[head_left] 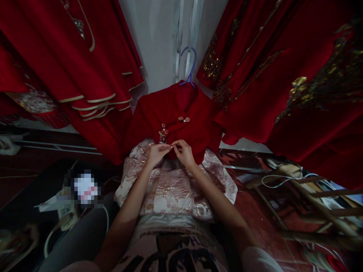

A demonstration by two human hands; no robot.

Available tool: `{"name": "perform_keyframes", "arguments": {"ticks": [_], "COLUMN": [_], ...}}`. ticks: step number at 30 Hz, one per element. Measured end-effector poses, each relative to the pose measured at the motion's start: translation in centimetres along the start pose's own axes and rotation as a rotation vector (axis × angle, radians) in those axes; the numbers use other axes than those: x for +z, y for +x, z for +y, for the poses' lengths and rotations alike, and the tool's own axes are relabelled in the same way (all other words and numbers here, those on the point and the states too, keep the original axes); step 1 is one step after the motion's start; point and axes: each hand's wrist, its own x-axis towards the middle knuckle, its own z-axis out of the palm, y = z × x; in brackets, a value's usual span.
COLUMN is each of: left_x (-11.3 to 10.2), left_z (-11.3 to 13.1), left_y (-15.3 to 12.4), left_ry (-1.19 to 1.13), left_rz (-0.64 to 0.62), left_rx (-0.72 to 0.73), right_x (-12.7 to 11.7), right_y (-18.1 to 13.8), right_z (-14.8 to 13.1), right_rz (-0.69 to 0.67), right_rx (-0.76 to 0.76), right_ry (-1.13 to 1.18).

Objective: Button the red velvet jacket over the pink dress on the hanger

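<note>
A red jacket (195, 138) with a stand-up collar hangs from a purple hanger (193, 66) in front of me. Pearl-and-gold ornaments (163, 133) decorate its front. Near the lower front edge, my left hand (159, 153) pinches with thumb and forefinger at a small shiny bead (171, 147). My right hand (183, 152) meets it there, its fingertips also pressed together on the same spot. Fingers partly hide the bead. Under the jacket, a pale pink brocade fabric with gold pattern (176, 185) spreads over my lap.
Red garments with light piping (104, 81) hang at left, and red garments with gold embroidery (306, 94) at right. A wooden stool-like frame (320, 200) with a white cable stands at right. On a dark surface at left lies a power strip (68, 217).
</note>
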Motion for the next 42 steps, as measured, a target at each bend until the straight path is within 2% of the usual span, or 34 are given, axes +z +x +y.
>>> {"name": "perform_keyframes", "arguments": {"ticks": [3, 8, 11, 14, 18, 25, 33, 37, 39, 42], "left_x": [0.0, -0.8, -1.1, -1.0, -0.5, -0.5, -0.2, -0.3, -0.2, 0.1], "left_z": [0.2, 1.2, 1.5, 1.1, 0.0, -0.6, -0.6, -0.1, 0.6, 2.1], "left_y": [0.1, 0.0, -0.3, -0.5, -0.3, -0.3, -0.5, 0.0, 0.8, 2.2], "left_ry": [0.014, 0.151, 0.220, 0.256, 0.283, 0.227, 0.219, 0.146, 0.022, -0.204], "left_rz": [-0.014, 0.115, 0.006, -0.075, -0.063, -0.101, 0.013, 0.032, 0.098, 0.200], "left_rx": [0.025, 0.113, 0.086, 0.057, 0.069, 0.056, 0.143, 0.126, 0.070, -0.011], "right_x": [-0.2, -2.2, -3.6, -4.3, -3.6, -1.9, -1.3, -1.5, -2.5, -4.8], "right_y": [0.2, 1.2, 1.8, 1.9, 1.3, 1.0, 1.0, 1.1, 1.3, 1.8], "right_z": [-0.2, -1.7, -2.8, -3.0, -1.6, 1.1, 1.4, 0.9, 0.5, -0.5], "right_rz": [-0.010, 0.059, 0.080, -0.024, -0.231, -0.268, -0.213, -0.204, -0.277, -0.492], "right_rx": [0.014, 0.064, 0.090, 0.153, 0.240, 0.262, 0.251, 0.259, 0.273, 0.285], "right_ry": [0.034, 0.074, 0.082, 0.045, -0.066, -0.053, 0.023, 0.056, 0.124, 0.261]}}
